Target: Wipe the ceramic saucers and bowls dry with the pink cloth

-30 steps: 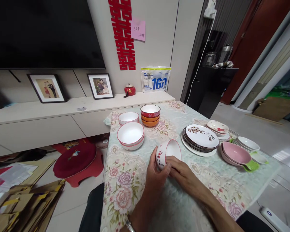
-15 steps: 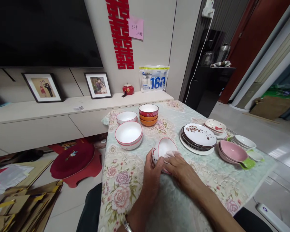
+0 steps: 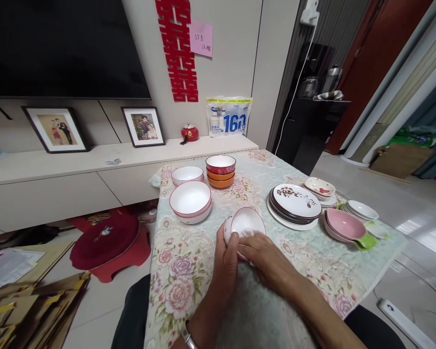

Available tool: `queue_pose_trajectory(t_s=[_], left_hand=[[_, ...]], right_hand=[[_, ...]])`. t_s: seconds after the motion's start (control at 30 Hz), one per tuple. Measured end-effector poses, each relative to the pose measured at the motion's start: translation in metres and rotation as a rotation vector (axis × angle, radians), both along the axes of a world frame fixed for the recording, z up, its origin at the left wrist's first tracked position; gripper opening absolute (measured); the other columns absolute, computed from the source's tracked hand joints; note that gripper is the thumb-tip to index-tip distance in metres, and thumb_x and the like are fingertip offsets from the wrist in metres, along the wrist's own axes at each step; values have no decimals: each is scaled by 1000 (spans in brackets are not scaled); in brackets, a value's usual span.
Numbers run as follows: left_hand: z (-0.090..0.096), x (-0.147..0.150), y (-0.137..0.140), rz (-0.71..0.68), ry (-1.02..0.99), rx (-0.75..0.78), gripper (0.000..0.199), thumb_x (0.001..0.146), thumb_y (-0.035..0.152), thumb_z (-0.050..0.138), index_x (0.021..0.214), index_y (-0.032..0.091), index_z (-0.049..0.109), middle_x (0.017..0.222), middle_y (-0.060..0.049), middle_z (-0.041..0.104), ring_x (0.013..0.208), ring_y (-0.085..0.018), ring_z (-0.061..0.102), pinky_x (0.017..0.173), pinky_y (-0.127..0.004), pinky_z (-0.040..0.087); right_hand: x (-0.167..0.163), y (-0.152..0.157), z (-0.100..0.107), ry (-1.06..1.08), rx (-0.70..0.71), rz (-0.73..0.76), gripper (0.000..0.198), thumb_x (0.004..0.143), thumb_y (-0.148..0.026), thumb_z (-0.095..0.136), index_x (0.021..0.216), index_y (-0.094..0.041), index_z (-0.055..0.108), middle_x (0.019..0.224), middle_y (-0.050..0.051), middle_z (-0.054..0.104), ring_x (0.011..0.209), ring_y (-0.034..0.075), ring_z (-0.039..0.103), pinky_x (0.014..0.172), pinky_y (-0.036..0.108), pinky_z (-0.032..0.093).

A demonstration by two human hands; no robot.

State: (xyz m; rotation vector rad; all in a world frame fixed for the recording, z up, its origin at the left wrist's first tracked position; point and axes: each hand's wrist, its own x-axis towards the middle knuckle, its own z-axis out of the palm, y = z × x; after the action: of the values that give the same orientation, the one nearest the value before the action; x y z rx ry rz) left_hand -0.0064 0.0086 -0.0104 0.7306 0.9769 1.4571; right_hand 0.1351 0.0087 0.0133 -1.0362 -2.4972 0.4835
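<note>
A white bowl (image 3: pixel 249 222) with a red rim is tilted above the near middle of the table, its inside turned toward me. My left hand (image 3: pixel 228 249) is closed on the bowl's left side, thumb over the rim. My right hand (image 3: pixel 267 252) is at the bowl's near right, fingers bent over the rim and into the inside. Under those fingers is something thin and pale, like a white wipe, mostly hidden and smeared by motion. Two larger red-rimmed bowls (image 3: pixel 191 198) sit stacked to the left of my hands. A stack of brown-edged plates (image 3: pixel 296 201) stands to the right.
Farther back are another red-rimmed bowl (image 3: pixel 187 174) and a stack of red and orange bowls (image 3: pixel 221 172). On the right lie pink bowls (image 3: pixel 346 224), small white bowls (image 3: pixel 361 210) and square patterned dishes (image 3: pixel 319 187). A flowered tablecloth (image 3: pixel 183 291) covers the table.
My right fingers have shifted slightly left and deeper over the bowl's inside. The left hand still holds the bowl at nearly the same place. The whole view has shifted a little.
</note>
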Motion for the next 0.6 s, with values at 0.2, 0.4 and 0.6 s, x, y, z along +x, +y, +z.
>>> queue_pose_trajectory(t_s=[0.2,0.4,0.6], left_hand=[[-3,7,1,-11,92,3,77,75,35,75,141,17,40,139,-16,55,126,-32,53,106,-42,42],[-2,6,-6,-76,153,64,74,86,42,63,147,17,30,144,-18,49,129,-32,51,107,-44,40],[-3,0,-1,-3,66,32,65,81,42,68,138,17,47,132,-14,62,124,-32,55,105,-42,43]], right_hand=[[2,0,-9,43,30,-129,29,88,-5,46,101,-24,64,102,5,68,101,23,61,94,39,46],[-12,-10,-7,404,-128,-135,28,82,-5,47,101,-23,59,99,4,64,92,19,61,80,28,50],[1,-2,-2,86,-35,-7,54,76,1,45,123,-25,56,115,7,64,114,23,56,102,42,42]])
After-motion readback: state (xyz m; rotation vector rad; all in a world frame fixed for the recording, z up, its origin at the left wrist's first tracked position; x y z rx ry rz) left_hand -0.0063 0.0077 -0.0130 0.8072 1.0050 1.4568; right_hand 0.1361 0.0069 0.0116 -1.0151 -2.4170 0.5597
